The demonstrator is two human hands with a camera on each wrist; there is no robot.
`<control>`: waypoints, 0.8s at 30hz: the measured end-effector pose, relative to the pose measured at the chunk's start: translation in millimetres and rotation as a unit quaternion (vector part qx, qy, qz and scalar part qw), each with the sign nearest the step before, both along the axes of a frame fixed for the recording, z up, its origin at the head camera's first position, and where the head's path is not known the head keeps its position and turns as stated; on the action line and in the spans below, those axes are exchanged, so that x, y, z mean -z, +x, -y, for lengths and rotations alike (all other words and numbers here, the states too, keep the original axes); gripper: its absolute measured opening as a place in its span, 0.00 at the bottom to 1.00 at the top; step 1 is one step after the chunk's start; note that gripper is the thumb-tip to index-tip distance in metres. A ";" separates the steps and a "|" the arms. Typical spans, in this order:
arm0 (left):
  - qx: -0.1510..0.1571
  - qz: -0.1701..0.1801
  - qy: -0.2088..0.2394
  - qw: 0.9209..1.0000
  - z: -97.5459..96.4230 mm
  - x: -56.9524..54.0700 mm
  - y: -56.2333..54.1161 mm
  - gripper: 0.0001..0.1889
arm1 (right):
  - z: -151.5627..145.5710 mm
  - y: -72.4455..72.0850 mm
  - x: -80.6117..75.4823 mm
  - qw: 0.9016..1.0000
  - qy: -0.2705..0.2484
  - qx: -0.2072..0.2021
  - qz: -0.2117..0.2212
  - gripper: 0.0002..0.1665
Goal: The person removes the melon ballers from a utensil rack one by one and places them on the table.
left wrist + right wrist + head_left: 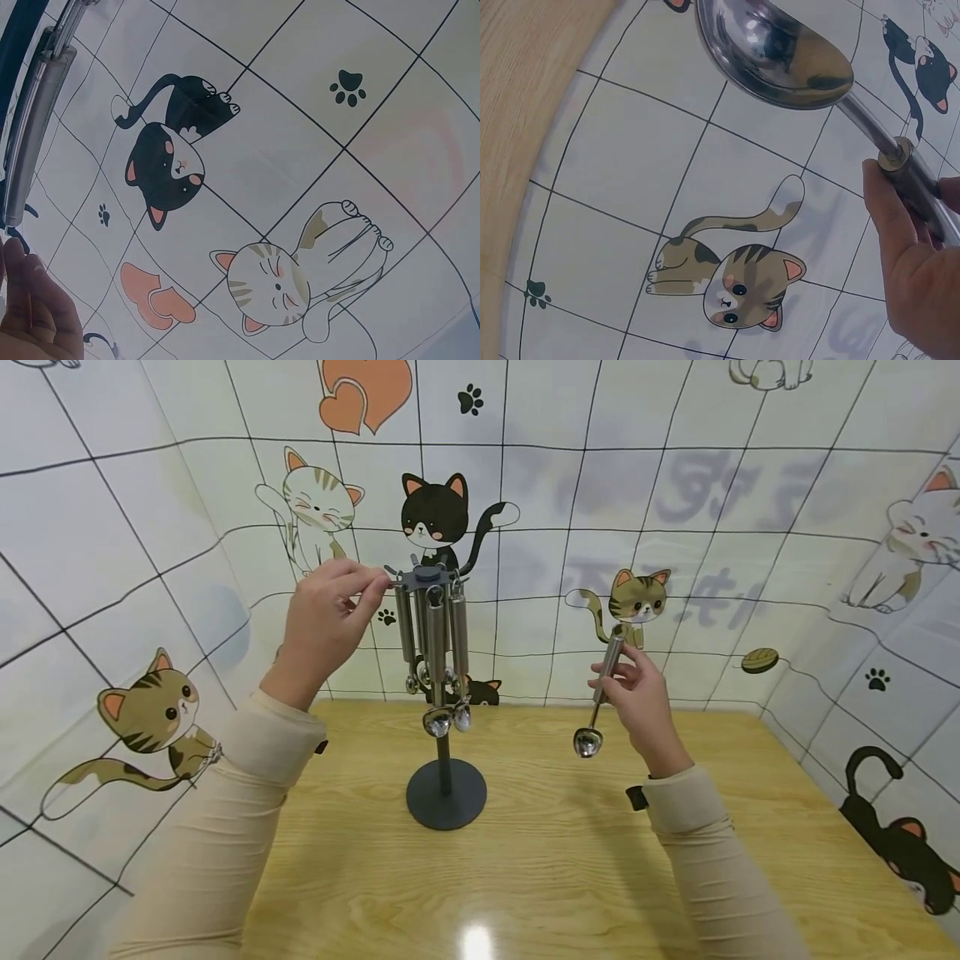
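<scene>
A dark stand (446, 793) with a round base holds several metal utensils by their handles around its top. At the top's left side my left hand (333, 614) pinches one of the rack's hooks (393, 578) between thumb and fingertips. In the left wrist view the fingers (41, 296) are right at the end of a hanging metal handle (37, 127). To the right of the stand, my right hand (637, 702) holds a small metal ladle (588, 742) by its handle, bowl down. The right wrist view shows the ladle's shiny bowl (780, 60) up close.
The stand is on a light wooden table (540, 860). Behind it rises a white wall (540, 485) with a grid and printed cats, and similar walls close in at left and right. Light glares at the table's front.
</scene>
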State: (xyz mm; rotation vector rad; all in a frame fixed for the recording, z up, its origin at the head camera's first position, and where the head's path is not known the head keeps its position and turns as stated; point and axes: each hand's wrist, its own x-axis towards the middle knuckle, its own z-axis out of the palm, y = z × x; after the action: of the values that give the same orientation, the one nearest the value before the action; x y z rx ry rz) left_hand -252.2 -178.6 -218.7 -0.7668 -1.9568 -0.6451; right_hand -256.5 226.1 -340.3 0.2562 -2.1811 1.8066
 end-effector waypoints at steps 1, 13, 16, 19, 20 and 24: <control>0.001 0.000 0.000 1.000 -0.1 0.0 0.0 0.13 | 1.3 -0.1 0.4 1.000 -0.002 -0.002 0.001 0.39; 0.001 0.012 0.006 1.000 -1.2 -0.4 0.0 0.13 | 22.2 2.0 0.5 1.000 -0.015 -0.016 0.012 0.39; -0.003 0.017 0.008 1.000 -1.2 -0.6 0.3 0.13 | 28.4 2.6 1.7 0.999 -0.019 -0.024 0.017 0.38; -0.005 0.022 0.009 1.000 -1.3 -1.1 1.1 0.13 | 34.3 3.0 3.3 0.999 -0.021 -0.031 0.020 0.37; -0.006 0.023 0.009 1.000 -1.4 -1.1 1.2 0.13 | 36.0 3.0 4.0 0.999 -0.021 -0.033 0.021 0.37; -0.009 0.024 0.007 1.000 -1.3 -1.1 1.2 0.13 | 41.7 3.6 6.7 0.999 -0.019 -0.038 0.026 0.38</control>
State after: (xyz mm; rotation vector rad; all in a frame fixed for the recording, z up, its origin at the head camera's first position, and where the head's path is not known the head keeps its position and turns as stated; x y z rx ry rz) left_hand -251.0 -177.3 -217.6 -0.7310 -1.9992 -0.6724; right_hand -252.9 184.4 -347.0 0.2906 -2.1960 1.9146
